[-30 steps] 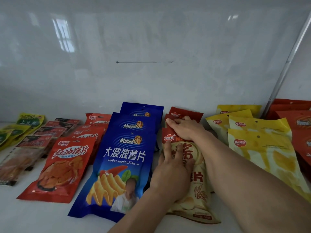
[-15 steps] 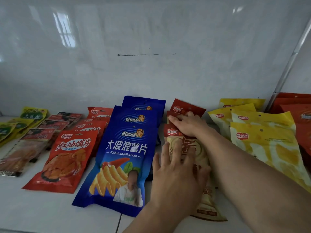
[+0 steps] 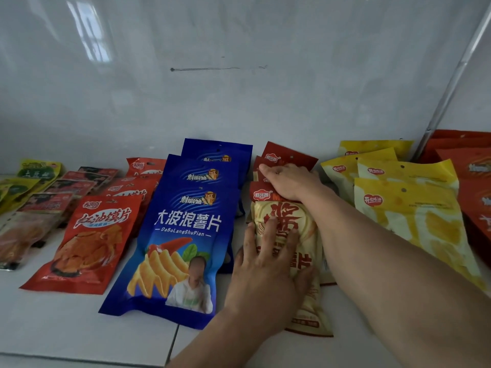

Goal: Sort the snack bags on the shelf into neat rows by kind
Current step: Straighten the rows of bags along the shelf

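Head view: L hand point(image 3: 268, 272) & R hand point(image 3: 289, 181) flat, fingers straight, pressing cream bag point(image 3: 297, 235).

A glossy white wall point(image 3: 239, 96) rises at the far side, with a window's reflection point(image 3: 90, 35) on its upper left. A thin dark line point(image 3: 212, 68) is marked across its middle. On the right a slim metal rod point(image 3: 451, 83) runs slantwise from the upper corner down toward the far right.
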Available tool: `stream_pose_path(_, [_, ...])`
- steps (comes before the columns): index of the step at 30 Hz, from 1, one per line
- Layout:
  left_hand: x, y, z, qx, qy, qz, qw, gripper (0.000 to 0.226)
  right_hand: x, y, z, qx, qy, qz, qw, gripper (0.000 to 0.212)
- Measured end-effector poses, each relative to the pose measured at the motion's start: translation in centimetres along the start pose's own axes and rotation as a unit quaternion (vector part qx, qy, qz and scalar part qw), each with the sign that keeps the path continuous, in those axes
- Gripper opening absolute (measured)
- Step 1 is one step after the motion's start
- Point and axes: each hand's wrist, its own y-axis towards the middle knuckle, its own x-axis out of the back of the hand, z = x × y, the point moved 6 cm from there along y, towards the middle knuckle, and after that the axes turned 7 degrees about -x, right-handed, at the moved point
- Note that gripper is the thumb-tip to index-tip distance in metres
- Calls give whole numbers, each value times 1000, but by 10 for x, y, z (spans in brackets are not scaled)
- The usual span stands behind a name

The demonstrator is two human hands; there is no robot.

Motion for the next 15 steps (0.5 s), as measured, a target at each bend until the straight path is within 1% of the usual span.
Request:
stream_pose_path(4, [-1,-1,1,5,0,-5,1000,67,3,-1,2,9,33,8,999,80])
stream_pose_path(9, [0,-1,0,14,10,-15,1000,70,9,-10,6,52,44,36,997,76])
stream_pose_path(15, [2,-1,0,15,29,-60,998,71,24,-38,2,69,24,7,997,63])
